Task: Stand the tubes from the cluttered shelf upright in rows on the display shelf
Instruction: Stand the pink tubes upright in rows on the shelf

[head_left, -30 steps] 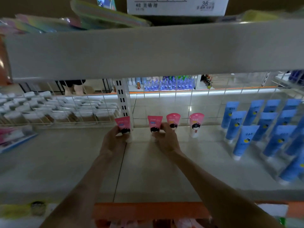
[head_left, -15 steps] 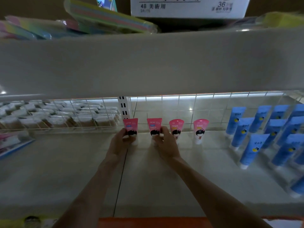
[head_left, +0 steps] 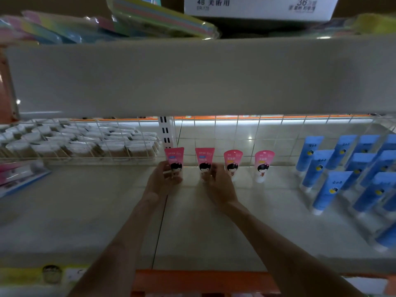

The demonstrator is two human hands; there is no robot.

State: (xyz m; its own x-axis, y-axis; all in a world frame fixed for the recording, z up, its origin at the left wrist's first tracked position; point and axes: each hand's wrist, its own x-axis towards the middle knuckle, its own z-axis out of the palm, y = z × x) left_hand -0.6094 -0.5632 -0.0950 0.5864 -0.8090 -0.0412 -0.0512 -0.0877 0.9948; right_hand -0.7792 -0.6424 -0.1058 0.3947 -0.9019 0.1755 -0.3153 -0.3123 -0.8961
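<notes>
Several pink tubes with a cartoon girl stand upright in a row at the back of the display shelf (head_left: 192, 221). My left hand (head_left: 159, 182) grips the leftmost pink tube (head_left: 174, 159) near its base. My right hand (head_left: 218, 183) holds the base of the second pink tube (head_left: 204, 160). To the right, a third pink tube (head_left: 233, 160) and a fourth pink tube (head_left: 263, 163) stand free on their white caps.
Rows of blue tubes (head_left: 334, 176) stand at the right of the shelf. A wire basket of white-capped items (head_left: 81, 144) sits at the left behind a wire fence. The upper shelf's front (head_left: 192, 76) hangs low overhead, carrying packets and a white box (head_left: 257, 7).
The view has dropped under the upper shelf's edge. Both hands stay on the same two pink tubes, which now stand straighter against the back grid.
</notes>
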